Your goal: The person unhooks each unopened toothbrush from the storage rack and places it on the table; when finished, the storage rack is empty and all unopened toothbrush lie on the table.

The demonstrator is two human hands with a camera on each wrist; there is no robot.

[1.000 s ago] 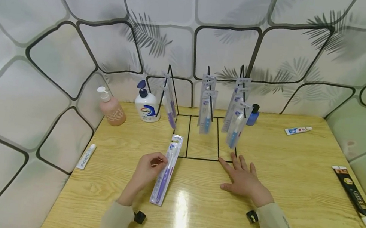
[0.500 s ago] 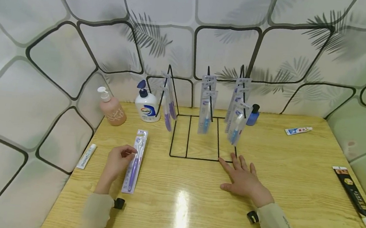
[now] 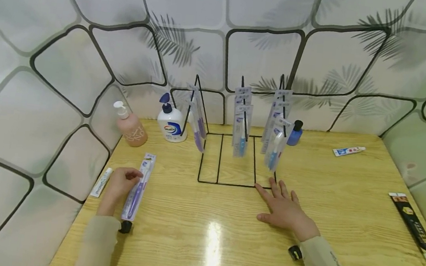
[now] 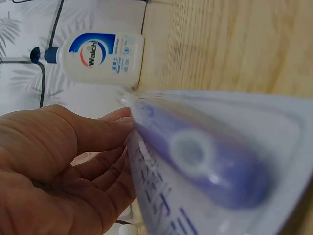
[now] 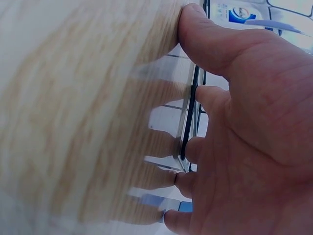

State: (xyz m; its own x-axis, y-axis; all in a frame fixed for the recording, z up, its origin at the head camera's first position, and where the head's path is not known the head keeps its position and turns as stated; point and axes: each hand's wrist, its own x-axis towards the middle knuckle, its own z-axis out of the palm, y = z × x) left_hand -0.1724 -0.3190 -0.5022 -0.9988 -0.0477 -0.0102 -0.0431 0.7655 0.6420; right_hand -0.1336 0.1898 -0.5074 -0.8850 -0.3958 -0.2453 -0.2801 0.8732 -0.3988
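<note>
My left hand point(image 3: 121, 184) pinches the edge of a packaged purple toothbrush point(image 3: 138, 188) at the left of the table. In the left wrist view the thumb and fingers grip the clear pack, and the purple handle point(image 4: 220, 171) fills the near side. My right hand point(image 3: 283, 209) lies with fingers spread on the table, its fingertips touching the front bar of a black wire rack point(image 3: 234, 184). More packaged toothbrushes hang on the rack: purple ones point(image 3: 198, 133) on the left arm, blue ones on the middle arm point(image 3: 241, 136) and the right arm point(image 3: 275, 151).
A white pump bottle point(image 3: 172, 125) and a pink pump bottle point(image 3: 132, 130) stand behind and left. A blue bottle point(image 3: 295, 133) is behind the rack. A small white tube point(image 3: 101, 182) lies by my left hand; another tube point(image 3: 349, 151) and a black tube point(image 3: 415, 228) lie right.
My left hand has carried the packaged purple toothbrush leftward, away from the front of the rack. The hanging purple toothbrushes have swung slightly. My right hand has stayed in place.
</note>
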